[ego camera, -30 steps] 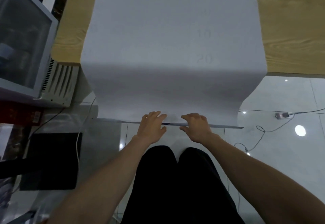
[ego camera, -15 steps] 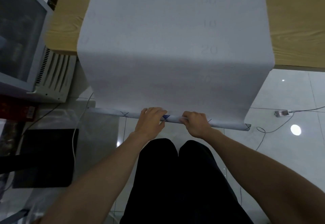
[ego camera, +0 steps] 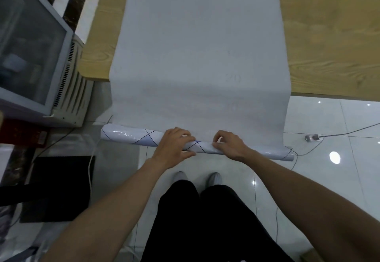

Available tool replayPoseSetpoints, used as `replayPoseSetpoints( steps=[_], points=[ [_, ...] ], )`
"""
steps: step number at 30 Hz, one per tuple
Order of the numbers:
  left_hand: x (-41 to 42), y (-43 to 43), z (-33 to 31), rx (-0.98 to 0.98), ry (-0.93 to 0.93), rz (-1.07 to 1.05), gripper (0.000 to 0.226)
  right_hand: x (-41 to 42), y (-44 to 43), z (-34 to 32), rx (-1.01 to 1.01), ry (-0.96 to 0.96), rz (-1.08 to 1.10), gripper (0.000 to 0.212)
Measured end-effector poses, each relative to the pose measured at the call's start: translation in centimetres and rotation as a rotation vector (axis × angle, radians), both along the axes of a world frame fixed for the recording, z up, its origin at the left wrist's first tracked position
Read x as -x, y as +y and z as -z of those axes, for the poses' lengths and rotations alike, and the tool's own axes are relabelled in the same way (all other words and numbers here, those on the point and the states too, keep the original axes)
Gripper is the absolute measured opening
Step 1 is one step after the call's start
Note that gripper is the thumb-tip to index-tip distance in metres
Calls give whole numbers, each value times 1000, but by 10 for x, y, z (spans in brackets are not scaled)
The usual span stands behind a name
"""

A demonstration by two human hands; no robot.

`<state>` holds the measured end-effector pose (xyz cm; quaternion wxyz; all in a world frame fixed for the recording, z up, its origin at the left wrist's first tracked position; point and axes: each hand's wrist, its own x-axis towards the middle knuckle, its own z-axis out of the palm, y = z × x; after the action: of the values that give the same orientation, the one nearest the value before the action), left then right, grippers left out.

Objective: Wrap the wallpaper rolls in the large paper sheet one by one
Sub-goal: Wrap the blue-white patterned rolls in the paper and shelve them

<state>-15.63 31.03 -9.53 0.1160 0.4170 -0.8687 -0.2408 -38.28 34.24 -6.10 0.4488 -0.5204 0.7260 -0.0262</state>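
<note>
The wallpaper roll (ego camera: 127,137), glossy white with crossed dark and blue lines, lies level along the lower edge of the large paper sheet (ego camera: 201,45), below the table's front edge and above the floor; its left end sticks out past the sheet's left side and its right end just past the right side. The left hand (ego camera: 174,146) grips the roll near its middle, fingers curled over the top and thumb on the near side. The right hand (ego camera: 230,145) holds it just beside, fingers bent over the top, with a short stretch of roll showing between the two hands. A second ago only a thin dark edge showed at the fingers, and half a second ago a slim tube; the roll now looks thicker and more of its pattern shows. The sheet runs up over the wooden table (ego camera: 329,45) and hangs off its front. Beneath the hands are the toes of two pale shoes (ego camera: 181,176), unseen before, on shiny floor tiles (ego camera: 329,122). A plug and cable (ego camera: 312,137) lie to the right, a glass-fronted cabinet (ego camera: 30,45) stands to the left
</note>
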Motion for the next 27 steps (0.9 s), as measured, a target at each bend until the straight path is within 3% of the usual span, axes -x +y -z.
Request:
replayPoseSetpoints(
  steps=[4, 8, 12, 18, 27],
  points=[
    [0, 6, -19, -1, 9, -25, 28, -1, 4, -21, 43, -1, -32, 9],
    [-3, 8, -35, 24, -14, -46, 19, -1, 15, -35, 238, 146, -219, 45],
    [-6, 9, -50, 33, -52, -51, 34, -2, 20, -50, 385, 198, -310, 34],
    [-3, 9, -80, -60, -123, -33, 69, -2, 17, -65, 309, 122, -222, 30],
    [-4, 5, -80, 53, -163, 10, 44, 11, 2, -69, 173, 39, -218, 29]
  ],
)
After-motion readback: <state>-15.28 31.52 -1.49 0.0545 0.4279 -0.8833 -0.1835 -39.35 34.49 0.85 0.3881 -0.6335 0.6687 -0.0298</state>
